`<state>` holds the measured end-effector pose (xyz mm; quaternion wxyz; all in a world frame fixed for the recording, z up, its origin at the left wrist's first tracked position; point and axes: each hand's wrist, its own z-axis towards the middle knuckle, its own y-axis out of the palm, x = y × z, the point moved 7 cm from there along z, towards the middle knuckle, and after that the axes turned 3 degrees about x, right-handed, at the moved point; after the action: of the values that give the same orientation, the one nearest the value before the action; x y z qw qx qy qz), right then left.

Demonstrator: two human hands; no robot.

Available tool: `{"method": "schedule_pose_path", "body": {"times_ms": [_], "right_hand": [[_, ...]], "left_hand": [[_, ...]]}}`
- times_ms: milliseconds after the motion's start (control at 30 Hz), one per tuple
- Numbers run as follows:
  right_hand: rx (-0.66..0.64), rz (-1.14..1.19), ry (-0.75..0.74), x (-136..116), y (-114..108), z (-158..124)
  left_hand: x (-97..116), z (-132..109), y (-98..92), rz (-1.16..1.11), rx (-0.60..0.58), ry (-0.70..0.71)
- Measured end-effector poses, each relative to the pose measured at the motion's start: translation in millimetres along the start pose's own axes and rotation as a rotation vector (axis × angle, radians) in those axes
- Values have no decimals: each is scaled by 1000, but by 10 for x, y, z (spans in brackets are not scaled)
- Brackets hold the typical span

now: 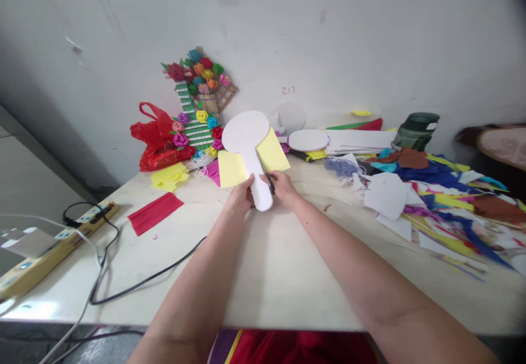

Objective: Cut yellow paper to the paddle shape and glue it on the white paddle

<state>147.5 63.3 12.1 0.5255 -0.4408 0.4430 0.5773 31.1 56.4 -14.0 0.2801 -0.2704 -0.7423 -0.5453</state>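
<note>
A white paddle-shaped cutout point(246, 132), round at the top with a long handle, is held up over the table, tilted slightly left. Behind it, yellow paper point(272, 151) sticks out on both sides of the handle. My left hand point(241, 195) is closed on the handle's left edge, thumb in front. My right hand point(283, 186) is closed at the handle's right edge, around a small black tool point(270, 183). Fingers hide most of that tool, so its exact kind is unclear.
Red crepe paper point(155, 213) and a power strip point(61, 243) with a black cable point(148, 286) lie left. Paper-flower decorations point(199, 103) and a red bag point(158, 139) stand behind. Right are paper scraps point(447, 199), a white oval cutout point(309, 140) and a dark green bottle point(417, 131).
</note>
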Motion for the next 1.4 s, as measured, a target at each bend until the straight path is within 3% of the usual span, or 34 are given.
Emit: {"method": "schedule_pose_path", "body": {"times_ms": [933, 1200, 1400], "right_hand": [[38, 19, -17, -63, -29, 2], [12, 42, -39, -65, -12, 17], [-85, 121, -64, -81, 31, 2]], "left_hand": [[-45, -36, 44, -49, -24, -22], [-42, -65, 56, -91, -6, -28], [-2, -55, 65, -132, 16, 11]]}}
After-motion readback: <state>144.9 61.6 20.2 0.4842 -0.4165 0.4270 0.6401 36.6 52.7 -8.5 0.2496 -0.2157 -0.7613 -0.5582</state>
